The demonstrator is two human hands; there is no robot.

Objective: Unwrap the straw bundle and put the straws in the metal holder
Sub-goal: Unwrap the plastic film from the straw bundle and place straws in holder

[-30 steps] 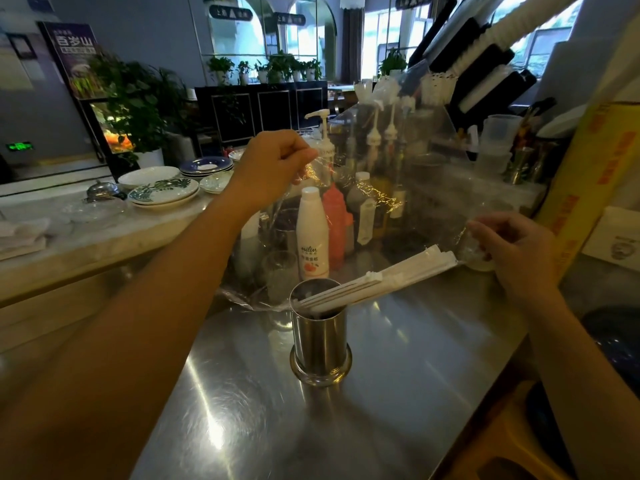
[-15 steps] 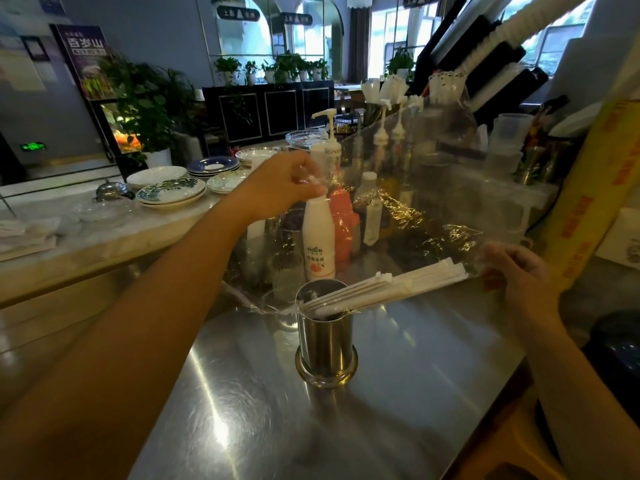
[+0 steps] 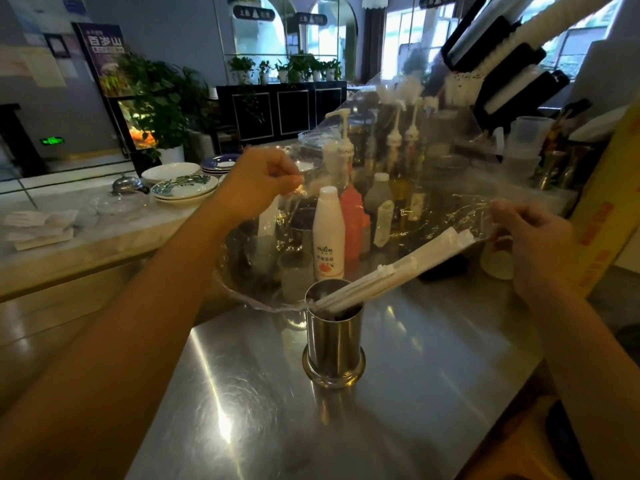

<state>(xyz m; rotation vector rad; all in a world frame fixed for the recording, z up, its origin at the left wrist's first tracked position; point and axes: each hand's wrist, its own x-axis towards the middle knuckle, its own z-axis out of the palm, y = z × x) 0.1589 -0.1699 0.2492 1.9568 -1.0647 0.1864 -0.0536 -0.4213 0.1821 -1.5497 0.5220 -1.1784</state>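
A bundle of white paper-wrapped straws lies slanted, its lower ends inside the round metal holder on the steel counter, its upper ends pointing right. A sheet of clear plastic wrap is stretched out behind and under the straws. My left hand pinches the wrap's upper left edge, above and left of the holder. My right hand pinches the wrap's right edge beside the straws' upper ends.
Behind the holder stand a white bottle, a red bottle and several pump bottles. Stacked plates sit on the marble ledge at left. A yellow box stands at right. The steel counter spreads in front.
Both hands have drawn the wrap lower and flatter. The straws have slid further into the holder. My right hand has shifted slightly up beside the straw ends.
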